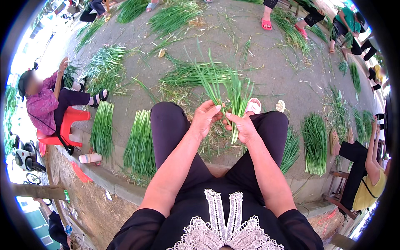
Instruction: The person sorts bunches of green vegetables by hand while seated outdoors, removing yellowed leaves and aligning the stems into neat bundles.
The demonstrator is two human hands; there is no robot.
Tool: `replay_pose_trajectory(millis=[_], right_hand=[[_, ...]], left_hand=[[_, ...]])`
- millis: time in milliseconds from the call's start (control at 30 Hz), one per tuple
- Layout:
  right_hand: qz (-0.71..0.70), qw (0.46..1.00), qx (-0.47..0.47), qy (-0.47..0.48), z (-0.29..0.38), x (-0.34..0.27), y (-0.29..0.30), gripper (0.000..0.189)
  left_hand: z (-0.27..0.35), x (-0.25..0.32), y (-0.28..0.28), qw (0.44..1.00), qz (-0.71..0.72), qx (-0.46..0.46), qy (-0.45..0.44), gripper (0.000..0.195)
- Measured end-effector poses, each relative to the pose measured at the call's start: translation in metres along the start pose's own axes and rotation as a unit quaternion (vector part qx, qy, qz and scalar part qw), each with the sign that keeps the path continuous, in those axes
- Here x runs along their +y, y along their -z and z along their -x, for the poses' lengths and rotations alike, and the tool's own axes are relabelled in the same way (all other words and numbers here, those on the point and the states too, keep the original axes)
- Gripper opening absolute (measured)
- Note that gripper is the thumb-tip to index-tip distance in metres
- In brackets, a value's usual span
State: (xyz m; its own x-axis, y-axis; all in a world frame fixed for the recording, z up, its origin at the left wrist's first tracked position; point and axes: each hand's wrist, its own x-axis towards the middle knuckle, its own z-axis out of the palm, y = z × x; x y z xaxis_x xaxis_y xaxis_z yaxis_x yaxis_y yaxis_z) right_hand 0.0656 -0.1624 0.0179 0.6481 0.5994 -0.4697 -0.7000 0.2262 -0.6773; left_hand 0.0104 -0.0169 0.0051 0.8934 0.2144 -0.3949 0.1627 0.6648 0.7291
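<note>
My left hand (203,119) pinches a few long green leaves (212,84), probably garlic chives, between thumb and fingers. Beside it, my right hand (243,127) grips a thicker bunch of the same greens (236,99), with pale stalk ends pointing down below the palm. The two hands almost meet between my knees, and leaf tips fan out above them. A loose pile of greens (195,74) lies on the pavement beyond. Below the hands, scattered trimmings (215,142) cover the ground.
Neat bundles of greens (141,142) stand by my left knee, and another bundle (314,143) lies to the right. A person on a red plastic stool (67,125) sits at left; a person in a yellow top (368,187) sits at right. A pale bottle (90,158) lies at the kerb (120,184).
</note>
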Motion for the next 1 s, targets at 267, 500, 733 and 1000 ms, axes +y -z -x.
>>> replay_pose_trajectory(millis=[267,500,733,1000], right_hand=[[0.071,0.991,0.078,0.086,-0.0018,-0.0017,0.0002,0.030],[0.159,0.972,0.112,0.135,-0.0020,0.0040,-0.0029,0.017],[0.185,0.971,0.100,0.113,-0.0013,0.0048,-0.0019,0.021],[0.125,0.986,0.072,0.082,0.0011,0.0020,-0.0054,0.017]], left_hand=[[0.0011,-0.0046,-0.0024,0.992,-0.104,0.053,0.048,0.024],[0.0021,-0.0044,-0.0004,0.991,-0.108,0.036,0.069,0.018],[0.0019,-0.0051,0.0010,0.989,-0.119,0.045,0.069,0.016],[0.0017,-0.0056,0.0002,0.988,-0.133,0.049,0.068,0.015]])
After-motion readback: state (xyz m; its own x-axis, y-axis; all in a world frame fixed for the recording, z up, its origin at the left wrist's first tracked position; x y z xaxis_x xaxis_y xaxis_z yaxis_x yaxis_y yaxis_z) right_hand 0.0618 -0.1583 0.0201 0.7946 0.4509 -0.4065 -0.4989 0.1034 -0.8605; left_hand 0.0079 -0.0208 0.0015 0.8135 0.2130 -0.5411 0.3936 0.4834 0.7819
